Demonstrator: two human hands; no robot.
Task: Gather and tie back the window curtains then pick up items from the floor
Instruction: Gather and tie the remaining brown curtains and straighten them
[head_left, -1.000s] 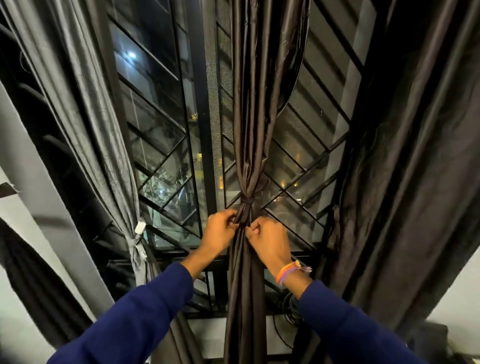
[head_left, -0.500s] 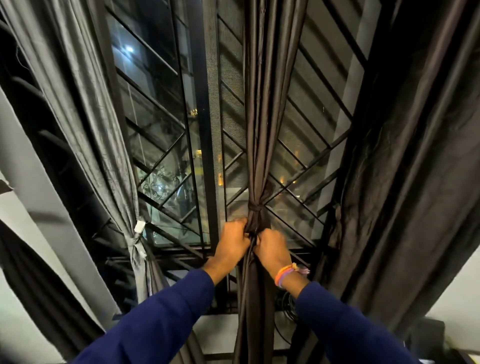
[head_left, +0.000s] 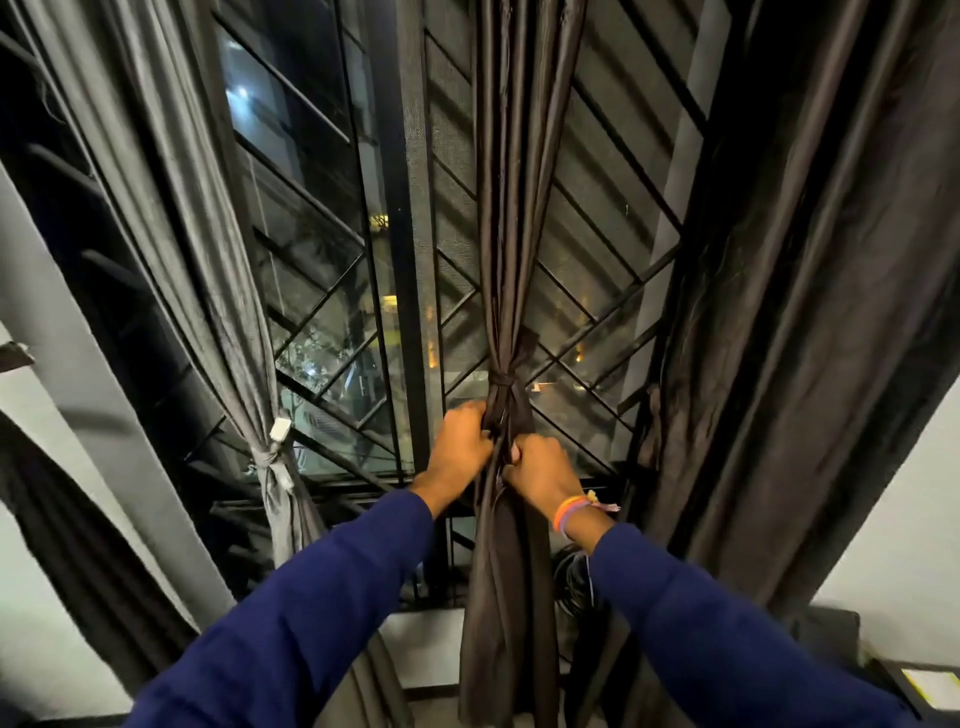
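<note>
A dark brown curtain (head_left: 511, 218) hangs gathered in front of the middle of the window, cinched by a knotted tie (head_left: 501, 378). Just below the knot my left hand (head_left: 460, 453) grips the cloth from the left and my right hand (head_left: 540, 467) grips it from the right, both with curled fingers. A grey curtain (head_left: 171, 208) at the left is bound with a tie (head_left: 270, 460). At the right a wide dark curtain (head_left: 810, 312) hangs loose.
Behind the curtains is a window with a black diagonal metal grille (head_left: 332, 291). A coil of black cable (head_left: 571, 582) lies on the sill by the middle curtain. A dark box (head_left: 914, 686) sits at the lower right near a white wall (head_left: 914, 509).
Both hands have slid down a little from the knot and now grip the cloth just under it. The view has shifted so the middle curtain sits further right.
</note>
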